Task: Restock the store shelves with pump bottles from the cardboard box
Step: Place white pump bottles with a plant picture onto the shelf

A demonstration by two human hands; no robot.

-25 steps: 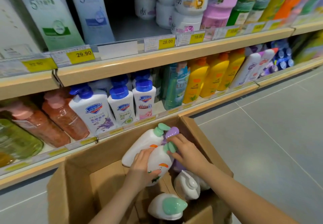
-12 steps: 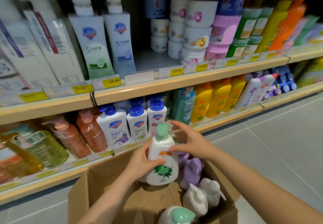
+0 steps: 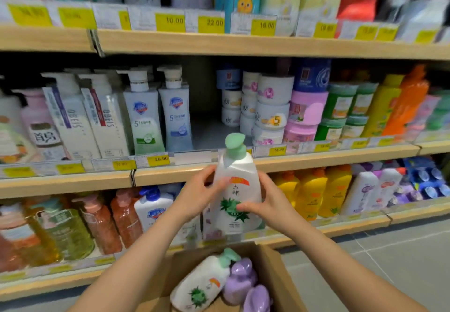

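In the head view, the white pump bottle [image 3: 237,190] with the green pump cap is now well above the cardboard box [image 3: 275,270], where half a second ago it had only just cleared the box rim and a second ago it was still lying among the others inside. It stands upright in the air in front of the middle shelf [image 3: 316,159], its cap level with the price strip and just below the bare gap [image 3: 207,131] between the tall pale blue bottles [image 3: 176,114] and the stacked cream jars [image 3: 267,107]. The left hand [image 3: 198,196] wraps its fingers round the bottle's left side, and the right hand [image 3: 263,201] clamps the right side with the thumb pressed across the leaf print on the label. The view has tilted upward too, so a higher shelf is in sight. Left in the box are another green-capped white bottle [image 3: 202,285] lying on its side and purple-topped bottles [image 3: 243,282] beside it. My judgement is that the carry is mid-way: the bottle is out, not yet set down, and the gap looks like the likely slot.
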